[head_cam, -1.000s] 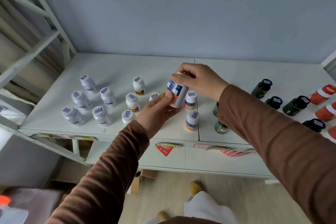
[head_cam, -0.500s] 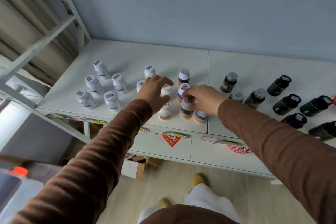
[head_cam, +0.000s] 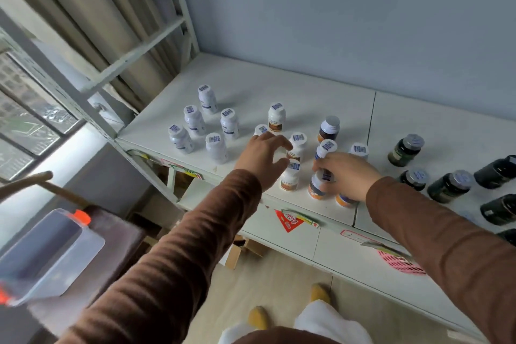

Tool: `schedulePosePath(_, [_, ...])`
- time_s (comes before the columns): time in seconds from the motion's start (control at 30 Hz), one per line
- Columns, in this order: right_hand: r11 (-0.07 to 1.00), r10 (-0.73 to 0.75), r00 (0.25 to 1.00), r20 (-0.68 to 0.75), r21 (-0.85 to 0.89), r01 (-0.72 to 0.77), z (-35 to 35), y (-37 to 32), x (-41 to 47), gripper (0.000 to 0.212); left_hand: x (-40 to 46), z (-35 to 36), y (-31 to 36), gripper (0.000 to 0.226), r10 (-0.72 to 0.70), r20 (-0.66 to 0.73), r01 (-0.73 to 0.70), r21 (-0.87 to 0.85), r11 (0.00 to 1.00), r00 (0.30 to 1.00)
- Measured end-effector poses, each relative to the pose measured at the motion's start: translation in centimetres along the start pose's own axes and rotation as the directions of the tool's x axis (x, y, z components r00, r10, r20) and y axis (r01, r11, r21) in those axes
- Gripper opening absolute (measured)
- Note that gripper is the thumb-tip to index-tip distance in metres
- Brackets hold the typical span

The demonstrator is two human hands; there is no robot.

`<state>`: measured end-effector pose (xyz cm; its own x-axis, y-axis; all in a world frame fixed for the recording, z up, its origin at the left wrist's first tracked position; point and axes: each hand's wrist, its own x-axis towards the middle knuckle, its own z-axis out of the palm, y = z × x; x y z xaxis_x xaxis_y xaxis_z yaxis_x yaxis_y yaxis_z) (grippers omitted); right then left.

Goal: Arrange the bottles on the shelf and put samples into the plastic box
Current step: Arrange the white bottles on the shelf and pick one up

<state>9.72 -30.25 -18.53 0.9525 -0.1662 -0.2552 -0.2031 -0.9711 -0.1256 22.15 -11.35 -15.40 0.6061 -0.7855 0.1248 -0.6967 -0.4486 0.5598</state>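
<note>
A clear plastic box (head_cam: 47, 253) with orange clips was seen at the far left, resting on a dark surface below the shelf (head_cam: 279, 92); its contents could not be made out through the blur. On the left part of the white shelf, five white bottles (head_cam: 208, 99) with barcode stickers on their caps were stood upright in a loose cluster, apart from one another.

Toward the middle, white bottles with brown-orange labels (head_cam: 276, 117) were grouped. The left hand (head_cam: 264, 160) was held over them with its fingers spread and relaxed, nothing being gripped; one capped bottle (head_cam: 290, 179) stood just beside its thumb. The right hand (head_cam: 346, 176) was curled round a blue-and-orange labelled bottle (head_cam: 318, 186), which was set upright near the shelf's front edge, with a similar bottle (head_cam: 344, 200) partly hidden under the palm.

At the right, dark green and black bottles (head_cam: 405, 149) were placed, some upright and some lying on their sides.

Compared with a second before, the gripped bottle had been brought down from mid-air to the shelf surface, and the left hand had been released from it. The camera view had been turned leftward, so the plastic box was brought into sight.
</note>
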Motion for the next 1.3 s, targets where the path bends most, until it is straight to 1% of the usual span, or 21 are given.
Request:
schedulePosePath(0.07, [0.999,0.005,0.998,0.070,-0.040,-0.002,-0.9,-0.2,0.1,0.022,0.1,-0.1,0.0,0.025,-0.013,0.023,0.013,0.007,1.000,1.000])
schedulePosePath(0.13, [1.000,0.023,0.999,0.043,0.010,-0.024,-2.5,-0.1,0.1,0.026,0.5,-0.2,-0.3,0.025,-0.018,0.028,0.017,0.029,0.999,0.999])
schedulePosePath(0.2, [0.990,0.045,0.993,-0.107,0.136,-0.030,-3.8,0.9,0.5,0.026,0.7,-0.2,-0.7,0.025,-0.047,0.011,0.047,0.018,0.999,0.999])
schedulePosePath(0.27, [0.989,0.045,0.969,-0.241,0.150,-0.009,-4.7,2.6,1.6,0.025,0.8,0.1,-0.8,0.026,-0.065,0.018,0.064,0.053,0.997,0.998])
schedulePosePath(0.3, [0.992,0.047,0.972,-0.232,0.125,-0.018,-4.7,3.5,2.2,0.027,0.8,0.4,-0.8,0.026,-0.075,0.020,0.074,0.071,0.995,0.997])
schedulePosePath(0.4, [0.999,0.008,0.999,-0.033,0.041,-0.007,-3.9,5.0,3.5,0.041,0.5,1.3,-0.3,0.026,-0.124,-0.008,0.124,0.057,0.991,0.992])
schedulePosePath(0.43, [0.999,0.000,1.000,0.001,0.034,0.000,-3.6,5.1,3.7,0.043,0.6,1.6,-0.2,0.026,-0.135,-0.010,0.136,0.056,0.989,0.991])
schedulePosePath(0.53, [0.997,-0.012,0.999,-0.033,0.069,0.014,-3.0,4.7,4.4,0.035,0.8,2.1,0.2,0.024,-0.184,-0.045,0.185,0.019,0.983,0.982])
schedulePosePath(0.63, [0.999,-0.002,1.000,-0.023,0.047,0.003,-4.0,4.4,4.8,0.028,1.0,2.2,0.9,0.024,-0.195,-0.089,0.196,-0.003,0.981,0.977])
schedulePosePath(0.67, [0.996,0.007,1.000,-0.026,0.091,-0.005,-5.0,4.5,4.8,0.028,1.2,2.2,0.8,0.026,-0.191,-0.090,0.191,-0.004,0.982,0.977])
schedulePosePath(0.73, [0.959,0.002,0.997,-0.074,0.282,0.019,-7.8,4.6,4.5,0.031,1.4,1.7,1.0,0.037,-0.196,-0.099,0.187,-0.090,0.978,0.976])
schedulePosePath(0.77, [0.910,-0.016,0.994,-0.105,0.411,0.058,-9.5,4.2,4.3,0.032,1.5,1.5,1.3,0.045,-0.195,-0.101,0.177,-0.162,0.971,0.976])
schedulePosePath(0.83, [0.750,-0.079,0.985,-0.151,0.643,0.159,-12.5,2.8,3.9,0.027,1.6,1.1,2.0,0.059,-0.202,-0.112,0.156,-0.325,0.933,0.973])
schedulePosePath(0.9, [0.621,-0.116,0.977,-0.180,0.754,0.213,-14.1,0.7,3.9,0.024,1.4,0.5,3.3,0.056,-0.249,-0.139,0.132,-0.556,0.821,0.959])
schedulePosePath(0.93, [0.595,-0.098,0.973,-0.208,0.772,0.225,-14.5,-0.3,4.2,0.027,1.4,0.0,3.8,0.049,-0.275,-0.144,0.107,-0.681,0.725,0.951])
schedulePosePath(1.03, [0.591,-0.027,0.959,-0.281,0.769,0.242,-15.4,-3.0,5.2,0.043,1.2,-2.2,4.7,0.035,-0.293,-0.013,0.088,-0.941,0.328,0.956])
schedulePosePath(1.1, [0.541,-0.047,0.960,-0.276,0.801,0.257,-16.1,-4.5,5.6,0.048,0.9,-3.4,5.1,0.041,-0.266,0.124,0.134,-0.991,0.020,0.956])
schedulePosePath(1.17, [0.503,-0.096,0.956,-0.279,0.815,0.288,-16.8,-5.8,5.6,0.052,0.5,-4.3,5.2,0.052,-0.201,0.235,0.191,-0.958,-0.215,0.951])
schedulePosePath(1.2, [0.497,-0.117,0.950,-0.289,0.811,0.308,-17.0,-6.3,5.6,0.054,0.3,-4.6,5.1,0.054,-0.159,0.259,0.208,-0.937,-0.282,0.953])
schedulePosePath(1.23, [0.497,-0.135,0.945,-0.297,0.805,0.324,-17.3,-6.8,5.5,0.057,0.2,-4.7,5.0,0.053,-0.123,0.264,0.214,-0.924,-0.317,0.957])
schedulePosePath(1.3, [0.512,-0.160,0.940,-0.302,0.788,0.340,-17.6,-7.5,5.5,0.059,0.1,-4.6,4.7,0.047,-0.074,0.253,0.213,-0.913,-0.348,0.965])
